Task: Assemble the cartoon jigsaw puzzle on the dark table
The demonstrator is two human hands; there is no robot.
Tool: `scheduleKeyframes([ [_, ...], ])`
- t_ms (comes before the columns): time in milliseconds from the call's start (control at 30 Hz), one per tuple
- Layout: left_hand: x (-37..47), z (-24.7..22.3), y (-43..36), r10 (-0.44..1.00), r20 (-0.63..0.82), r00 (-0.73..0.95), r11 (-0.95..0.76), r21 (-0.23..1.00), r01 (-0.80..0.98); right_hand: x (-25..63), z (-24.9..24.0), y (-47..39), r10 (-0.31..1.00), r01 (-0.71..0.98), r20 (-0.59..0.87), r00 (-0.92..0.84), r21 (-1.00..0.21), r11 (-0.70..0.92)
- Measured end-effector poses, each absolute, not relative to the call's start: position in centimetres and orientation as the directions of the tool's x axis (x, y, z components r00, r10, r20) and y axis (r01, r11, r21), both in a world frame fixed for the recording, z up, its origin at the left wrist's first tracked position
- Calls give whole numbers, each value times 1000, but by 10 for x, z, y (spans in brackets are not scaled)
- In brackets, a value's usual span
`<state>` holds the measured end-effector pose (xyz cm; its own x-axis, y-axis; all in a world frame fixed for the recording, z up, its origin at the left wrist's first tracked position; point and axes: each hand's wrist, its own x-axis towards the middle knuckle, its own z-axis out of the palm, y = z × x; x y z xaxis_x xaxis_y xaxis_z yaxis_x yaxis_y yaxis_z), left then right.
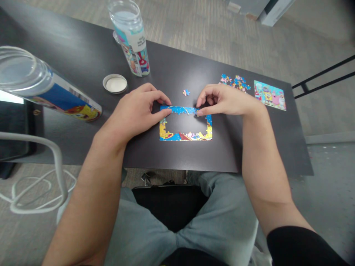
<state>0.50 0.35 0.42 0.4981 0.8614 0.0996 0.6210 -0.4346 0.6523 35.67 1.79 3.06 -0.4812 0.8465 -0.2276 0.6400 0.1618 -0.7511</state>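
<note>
A rectangular border of joined jigsaw pieces [184, 137] lies on the dark table, its middle showing bare tabletop. My left hand [141, 109] is at its upper left corner, with the thumb on the blue strip and the index fingertip at the top edge, pinching it. Near the upper right corner, my right hand [219, 99] has thumb and fingers closed on a small blue puzzle piece [197, 110], mostly hidden by the fingertips. One loose puzzle piece [186, 92] lies just above the border, between the hands.
Loose pieces [239, 83] are heaped behind my right hand, beside a cartoon picture card [269, 95]. Two clear printed jars [135, 46] stand at the left, near a round lid [115, 84]. A white cable [57, 155] loops at the lower left.
</note>
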Motion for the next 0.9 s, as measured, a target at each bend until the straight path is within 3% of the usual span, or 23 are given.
scheduleKeyframes([
  [267,5,3,4,863,102,494,-433,653,622,357,30,19,837,638,-191,-513,-737,223],
  [900,4,2,4,855,110,507,-453,636,625,362,23,20,857,587,-165,-488,-789,183],
])
